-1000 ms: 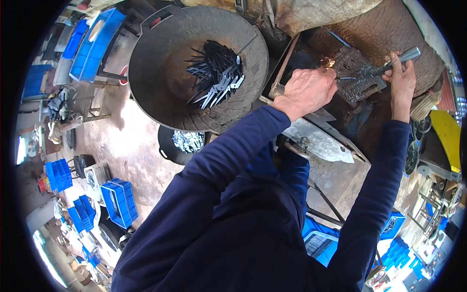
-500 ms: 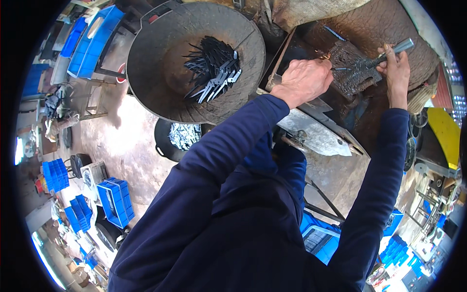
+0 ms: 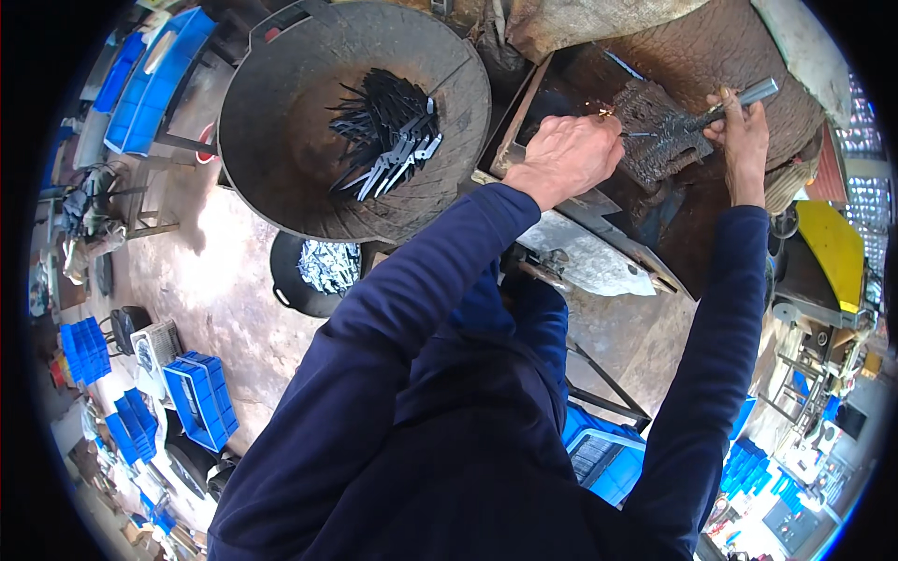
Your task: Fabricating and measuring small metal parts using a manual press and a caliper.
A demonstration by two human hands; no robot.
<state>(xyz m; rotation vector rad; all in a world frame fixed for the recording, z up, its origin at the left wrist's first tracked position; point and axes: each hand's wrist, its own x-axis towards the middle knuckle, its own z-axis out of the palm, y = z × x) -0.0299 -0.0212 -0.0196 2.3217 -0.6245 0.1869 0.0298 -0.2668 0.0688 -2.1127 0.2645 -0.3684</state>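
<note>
My left hand (image 3: 572, 157) is closed, its fingertips pinched at the near edge of a dark, grimy metal block (image 3: 659, 140). A thin dark rod-like piece (image 3: 640, 135) sticks out to the right of those fingers. What the fingers hold is mostly hidden. Small orange sparks (image 3: 604, 113) show just beyond the knuckles. My right hand (image 3: 741, 136) is wrapped around a bar with a shiny metal cylinder end (image 3: 758, 91). The bar runs from the block's right side.
Left of my hands stands a wide dark pan (image 3: 281, 122) with a heap of black and silvery blade-like pieces (image 3: 388, 136). Below it is a black tub of small shiny pieces (image 3: 329, 266). A bright-edged strip (image 3: 624, 64) lies beyond the block. Blue crates (image 3: 201, 400) stand on the floor.
The whole view has shifted, so everything sits slightly further left in the picture. Both hands keep nearly the same grips at the block. The sparks show brighter now.
</note>
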